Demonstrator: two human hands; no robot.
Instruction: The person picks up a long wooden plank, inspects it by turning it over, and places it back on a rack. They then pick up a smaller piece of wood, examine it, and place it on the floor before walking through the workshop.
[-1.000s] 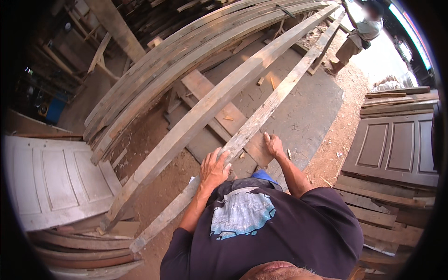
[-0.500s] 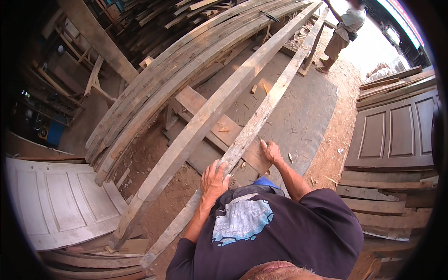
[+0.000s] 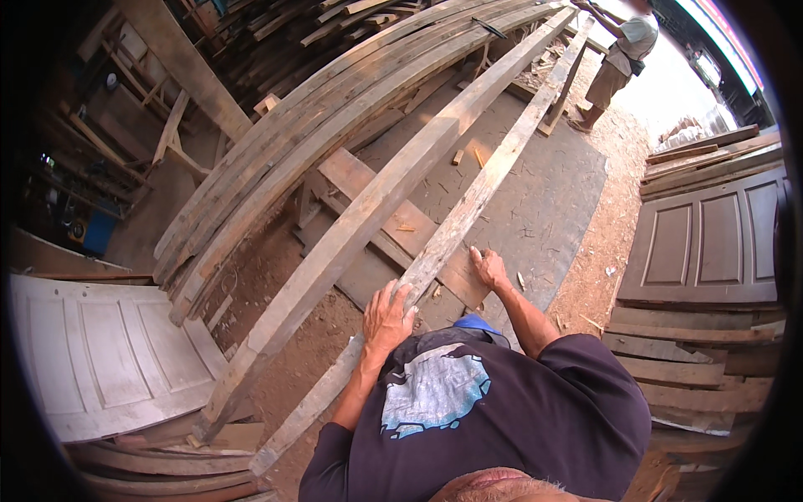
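A long, narrow wooden plank (image 3: 468,206) with a rough, whitish edge runs from my body toward the far end. My left hand (image 3: 387,318) lies over its near part, fingers curled round the wood. To the right of this plank, my right hand (image 3: 488,269) is held above a short flat board, its fingers bent in and the thumb side toward the plank. Whatever it may pinch is too small to make out. A thicker squared beam (image 3: 335,251) lies alongside, to the left of the plank.
Long stacked planks (image 3: 293,138) curve along the left. A white panelled door (image 3: 109,356) lies at the left, a brown panelled door (image 3: 707,238) at the right above stacked boards (image 3: 669,368). A co-worker (image 3: 623,58) stands at the far end. Wood bits litter a grey sheet (image 3: 544,209).
My right hand has shifted very slightly, its fingertips a little higher. At the far end, the co-worker's arms and the plank ends have moved a little. My left hand keeps its place.
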